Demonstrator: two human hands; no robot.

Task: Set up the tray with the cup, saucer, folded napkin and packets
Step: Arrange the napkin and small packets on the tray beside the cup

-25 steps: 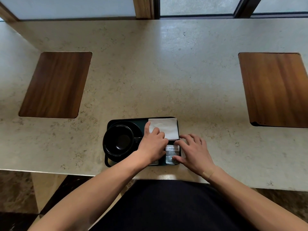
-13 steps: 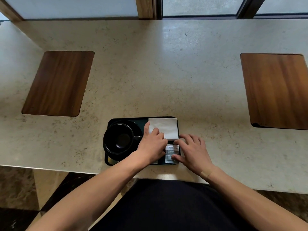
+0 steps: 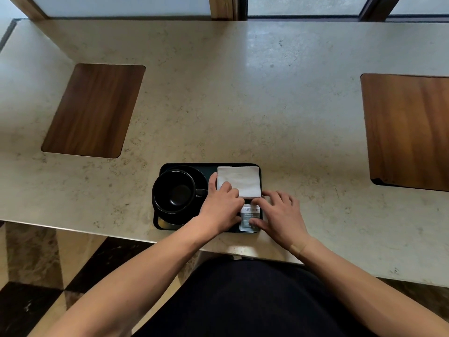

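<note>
A black tray (image 3: 209, 164) lies on the stone counter near its front edge. In its left half a black cup (image 3: 175, 190) stands on a black saucer (image 3: 202, 175), handle pointing right. A white folded napkin (image 3: 243, 180) fills the far right corner. A grey-and-white packet (image 3: 249, 215) lies in the near right corner. My right hand (image 3: 279, 215) pinches this packet between thumb and forefinger. My left hand (image 3: 220, 210) lies over the tray's middle, fingertips on the napkin's near left corner, thumb against the packet. It hides what is under it.
Two dark wooden inlays sit in the beige counter (image 3: 243, 105), one at the left (image 3: 94, 110) and one at the right (image 3: 408, 130). Window frames run along the back. The counter's front edge passes just below the tray, with dark floor beneath.
Both hands stay on the packets and napkin almost unmoved. The view has only drifted slightly.
</note>
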